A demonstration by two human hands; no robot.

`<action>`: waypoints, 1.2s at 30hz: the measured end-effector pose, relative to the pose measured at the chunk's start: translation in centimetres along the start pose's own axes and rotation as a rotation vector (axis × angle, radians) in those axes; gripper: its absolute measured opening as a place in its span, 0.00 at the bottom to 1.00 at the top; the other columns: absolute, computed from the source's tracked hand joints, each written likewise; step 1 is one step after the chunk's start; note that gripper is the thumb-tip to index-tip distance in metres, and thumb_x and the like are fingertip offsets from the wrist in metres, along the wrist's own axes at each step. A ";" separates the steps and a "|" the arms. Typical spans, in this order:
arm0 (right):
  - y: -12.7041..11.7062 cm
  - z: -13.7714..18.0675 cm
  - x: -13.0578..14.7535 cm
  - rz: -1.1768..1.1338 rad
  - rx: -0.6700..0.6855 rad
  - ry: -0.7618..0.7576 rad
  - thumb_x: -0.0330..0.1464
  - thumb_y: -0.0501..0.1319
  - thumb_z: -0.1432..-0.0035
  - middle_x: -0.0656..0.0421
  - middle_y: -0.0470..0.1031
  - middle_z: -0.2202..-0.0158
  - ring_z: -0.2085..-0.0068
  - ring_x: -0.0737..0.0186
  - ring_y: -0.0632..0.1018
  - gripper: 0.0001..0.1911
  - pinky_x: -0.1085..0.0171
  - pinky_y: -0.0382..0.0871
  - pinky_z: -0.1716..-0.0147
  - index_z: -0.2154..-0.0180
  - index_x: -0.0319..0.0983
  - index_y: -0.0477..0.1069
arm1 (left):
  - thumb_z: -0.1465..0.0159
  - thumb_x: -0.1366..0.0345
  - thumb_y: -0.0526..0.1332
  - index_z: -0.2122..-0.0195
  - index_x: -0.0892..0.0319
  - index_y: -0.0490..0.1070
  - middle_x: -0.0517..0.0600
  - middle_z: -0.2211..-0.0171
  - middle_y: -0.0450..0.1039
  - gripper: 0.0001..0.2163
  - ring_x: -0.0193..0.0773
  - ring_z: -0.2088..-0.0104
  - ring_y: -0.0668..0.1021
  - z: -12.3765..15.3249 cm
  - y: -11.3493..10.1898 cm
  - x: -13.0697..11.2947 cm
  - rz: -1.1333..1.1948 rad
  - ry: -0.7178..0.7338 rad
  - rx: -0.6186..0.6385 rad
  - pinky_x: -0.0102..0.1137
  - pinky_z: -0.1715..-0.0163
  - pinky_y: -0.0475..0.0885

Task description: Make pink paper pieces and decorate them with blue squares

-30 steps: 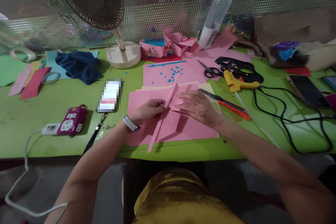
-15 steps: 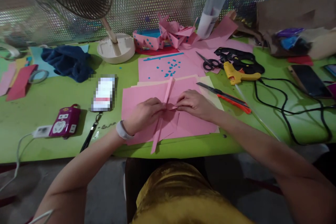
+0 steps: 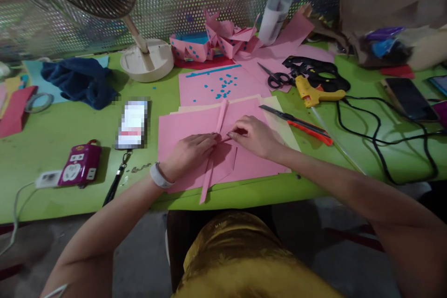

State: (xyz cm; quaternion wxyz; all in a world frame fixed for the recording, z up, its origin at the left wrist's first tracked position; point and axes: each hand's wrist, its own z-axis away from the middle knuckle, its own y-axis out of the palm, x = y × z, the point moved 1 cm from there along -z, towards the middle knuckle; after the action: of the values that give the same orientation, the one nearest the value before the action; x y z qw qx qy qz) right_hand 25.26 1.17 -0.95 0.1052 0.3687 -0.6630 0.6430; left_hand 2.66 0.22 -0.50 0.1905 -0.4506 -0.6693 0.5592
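A long, narrow folded pink paper strip (image 3: pixel 206 181) lies aslant over a stack of pink paper sheets (image 3: pixel 265 163). My left hand (image 3: pixel 192 151), with a pale band on its wrist, closes its fingertips on the middle of the strip. Just to the right, my right hand (image 3: pixel 253 135) pinches a small pink paper flap (image 3: pixel 227 139) between thumb and fingers. The flap's join with the strip is partly hidden by my fingers. Beside the right hand lies a red and black utility knife (image 3: pixel 296 125), its blade pointing up and left.
Behind the stack are a pink sheet (image 3: pixel 202 88) with blue bits, scissors (image 3: pixel 275 77), a yellow glue gun (image 3: pixel 314 93) and pink folded paper pieces (image 3: pixel 226 37). To the left are a phone (image 3: pixel 132 123), a purple power socket (image 3: pixel 80 163), a dark blue cloth (image 3: pixel 80 81) and a fan (image 3: pixel 146 63).
My right hand has shifted slightly left, closer to the strip, its fingers more curled. The left hand's fingers lie flatter over the strip. The whole view has shifted slightly.
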 end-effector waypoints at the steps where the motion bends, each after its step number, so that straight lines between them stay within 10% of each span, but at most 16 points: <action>1: 0.0 0.0 0.1 -0.006 -0.007 0.005 0.34 0.63 0.39 0.56 0.74 0.67 0.63 0.58 0.73 0.07 0.60 0.64 0.63 0.68 0.39 0.75 | 0.28 0.65 0.52 0.46 0.60 0.70 0.55 0.49 0.77 0.13 0.44 0.51 0.80 0.0 0.0 0.0 0.004 -0.002 0.003 0.40 0.52 0.78; 18: 0.7 0.2 0.2 -0.007 -0.085 0.018 0.31 0.63 0.41 0.57 0.74 0.68 0.63 0.59 0.72 0.05 0.60 0.65 0.62 0.70 0.40 0.72 | 0.28 0.67 0.50 0.43 0.59 0.67 0.56 0.45 0.74 0.15 0.45 0.47 0.77 0.1 0.0 -0.5 -0.064 0.064 0.040 0.41 0.52 0.77; 25: 0.8 0.4 0.2 -0.013 -0.097 0.062 0.30 0.63 0.41 0.57 0.74 0.67 0.62 0.58 0.72 0.05 0.60 0.66 0.61 0.70 0.40 0.72 | 0.34 0.40 0.51 0.38 0.60 0.63 0.59 0.43 0.69 0.33 0.51 0.44 0.73 -0.3 -0.1 -1.7 -0.141 0.021 0.093 0.44 0.48 0.71; 36: 1.0 0.4 0.0 0.040 -0.077 0.060 0.31 0.62 0.40 0.56 0.74 0.64 0.59 0.56 0.72 0.03 0.57 0.66 0.59 0.68 0.41 0.71 | 0.34 0.41 0.52 0.39 0.60 0.64 0.58 0.44 0.70 0.31 0.49 0.45 0.73 -0.5 0.0 -1.5 -0.096 -0.001 0.092 0.42 0.47 0.69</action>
State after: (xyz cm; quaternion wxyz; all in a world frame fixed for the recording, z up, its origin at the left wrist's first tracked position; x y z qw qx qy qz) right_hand 24.71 0.71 -1.78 0.1261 0.3318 -0.6908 0.6299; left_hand 3.80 -0.77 0.05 0.2375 -0.4084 -0.6639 0.5797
